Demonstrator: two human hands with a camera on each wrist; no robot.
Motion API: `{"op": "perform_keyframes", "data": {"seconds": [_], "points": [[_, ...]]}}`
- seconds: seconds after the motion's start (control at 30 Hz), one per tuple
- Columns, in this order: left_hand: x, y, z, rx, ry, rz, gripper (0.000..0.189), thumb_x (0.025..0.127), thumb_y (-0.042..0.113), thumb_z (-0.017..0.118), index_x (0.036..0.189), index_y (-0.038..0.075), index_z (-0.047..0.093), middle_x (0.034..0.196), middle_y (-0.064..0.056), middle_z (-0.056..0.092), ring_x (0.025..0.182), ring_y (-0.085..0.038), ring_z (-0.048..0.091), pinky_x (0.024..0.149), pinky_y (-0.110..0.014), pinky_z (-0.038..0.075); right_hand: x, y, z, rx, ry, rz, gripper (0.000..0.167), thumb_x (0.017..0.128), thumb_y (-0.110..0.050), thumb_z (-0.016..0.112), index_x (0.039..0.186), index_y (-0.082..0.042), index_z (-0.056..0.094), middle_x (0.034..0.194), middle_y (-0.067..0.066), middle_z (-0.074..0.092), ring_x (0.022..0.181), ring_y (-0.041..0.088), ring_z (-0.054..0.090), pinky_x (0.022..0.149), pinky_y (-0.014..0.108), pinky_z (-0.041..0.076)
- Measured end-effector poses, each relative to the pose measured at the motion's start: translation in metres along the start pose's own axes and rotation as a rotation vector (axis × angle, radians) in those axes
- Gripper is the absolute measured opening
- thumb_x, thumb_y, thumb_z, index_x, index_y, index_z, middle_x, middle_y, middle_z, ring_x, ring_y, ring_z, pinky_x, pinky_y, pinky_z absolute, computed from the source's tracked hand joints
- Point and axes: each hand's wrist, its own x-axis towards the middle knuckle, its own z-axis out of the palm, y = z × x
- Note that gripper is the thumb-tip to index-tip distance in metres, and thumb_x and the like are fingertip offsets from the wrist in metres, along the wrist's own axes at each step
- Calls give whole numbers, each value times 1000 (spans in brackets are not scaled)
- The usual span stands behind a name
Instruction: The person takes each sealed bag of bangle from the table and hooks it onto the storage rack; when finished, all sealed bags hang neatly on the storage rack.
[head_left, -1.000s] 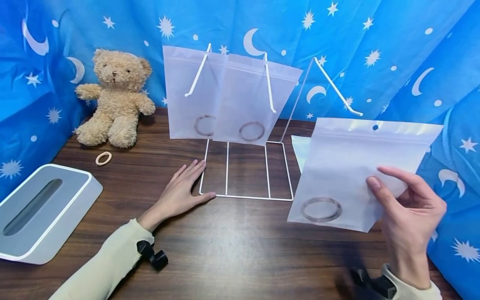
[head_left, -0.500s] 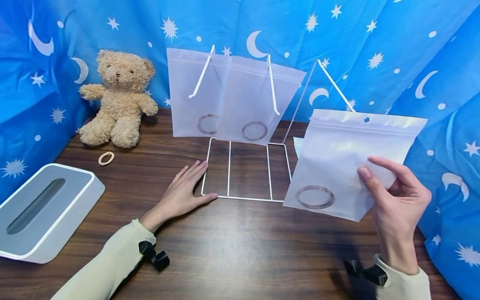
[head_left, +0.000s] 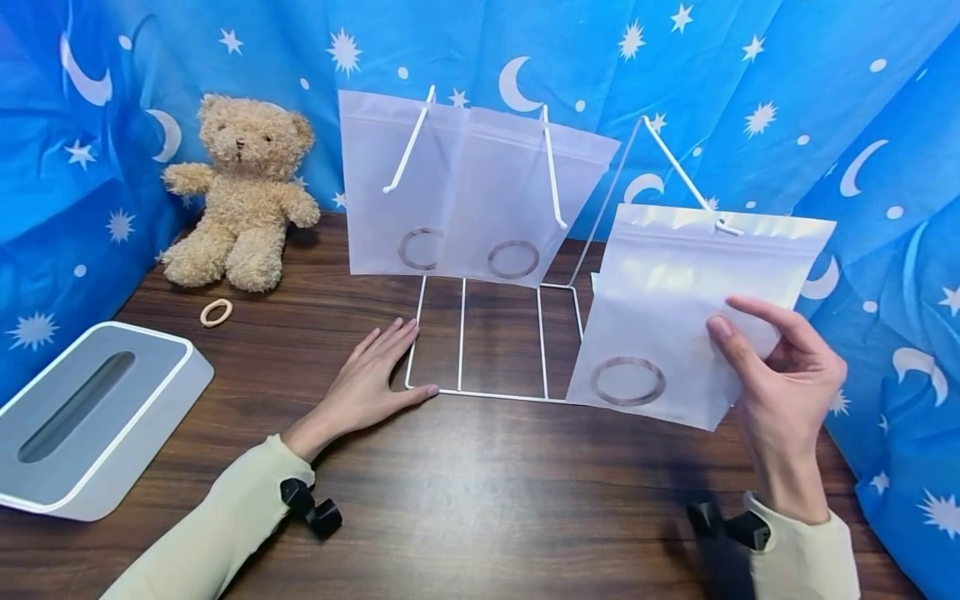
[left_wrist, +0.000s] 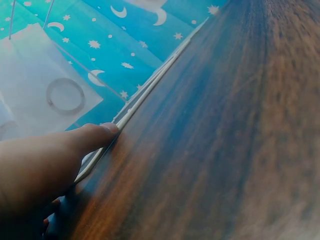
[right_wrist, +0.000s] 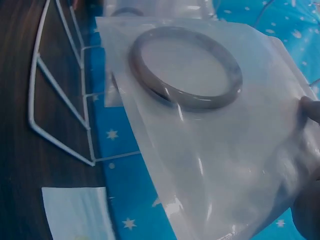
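In the head view my right hand pinches a frosted zip bag by its right side, between thumb and fingers. A brown-grey bangle lies at the bottom of that bag, seen close in the right wrist view. The tip of the right prong of a white wire display rack pokes out at the bag's top hole. Two similar bags, the left one and the middle one, hang from the other prongs. My left hand rests flat on the table, touching the rack's base.
A teddy bear sits at the back left, near a small pale ring. A grey-and-white tissue box stands at the left edge. In the right wrist view, a pale packet lies beyond the rack. A blue starry curtain encloses the table.
The right hand has moved the bag left and up to the right prong, whose tip now shows through the hole. The left hand stays on the rack's base.
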Motion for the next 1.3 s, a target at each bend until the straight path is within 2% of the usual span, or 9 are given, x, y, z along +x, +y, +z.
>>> {"op": "perform_keyframes", "data": {"seconds": [0.07,0.13,0.17,0.23,0.33,0.4,0.67,0.97,1.3], "points": [[0,0,0,-1,-3,-2,96,85,65,62,151,1,33,157,-10,31,146,-25,22,117,-44,12,6,10,1,14,-6,2,35,76,21,70,110,23,61,108,27,67,79,21,72,59,17,54],[-1,0,0,-1,-7,-4,95,86,64,62,151,1,34,157,-10,32,146,-25,22,117,-44,12,12,22,1,38,-10,16,35,76,21,70,110,23,60,107,28,67,83,23,72,68,22,57],[-1,0,0,-3,-10,-7,95,86,64,62,151,1,34,157,-10,32,146,-25,22,118,-44,12,16,28,1,51,-6,23,35,76,21,71,110,23,60,105,28,67,81,25,72,68,23,57],[-2,0,1,-2,-13,-9,96,85,65,62,151,1,34,156,-9,32,146,-24,21,118,-44,12,20,38,2,64,-5,50,36,77,19,72,111,22,61,105,28,67,93,29,71,75,30,58],[-2,1,3,-2,-15,-10,96,85,66,62,151,2,34,156,-8,32,146,-23,21,118,-43,11,28,50,5,76,8,98,36,78,14,74,112,19,62,103,29,68,93,31,70,74,33,58],[-2,1,4,-1,-11,-10,96,85,67,61,151,2,35,156,-8,32,146,-22,21,118,-43,11,35,55,8,81,6,129,37,78,12,75,113,17,63,107,27,67,95,31,70,74,33,58],[-1,1,3,-1,-10,-18,97,84,67,62,152,3,33,157,-8,31,146,-22,19,118,-42,10,57,74,24,62,-12,181,39,79,4,78,116,9,67,118,22,59,100,30,65,77,30,57],[0,3,2,-12,-4,-15,95,85,63,64,152,3,33,157,-8,31,146,-23,20,118,-43,11,70,89,29,114,-6,175,38,79,6,78,115,11,66,118,20,58,114,28,54,80,31,55],[0,1,0,-11,15,-14,95,85,62,65,151,3,34,157,-9,31,146,-24,20,118,-44,11,78,93,34,88,-24,184,38,80,2,79,116,7,68,119,19,57,106,31,60,79,31,57]]}}
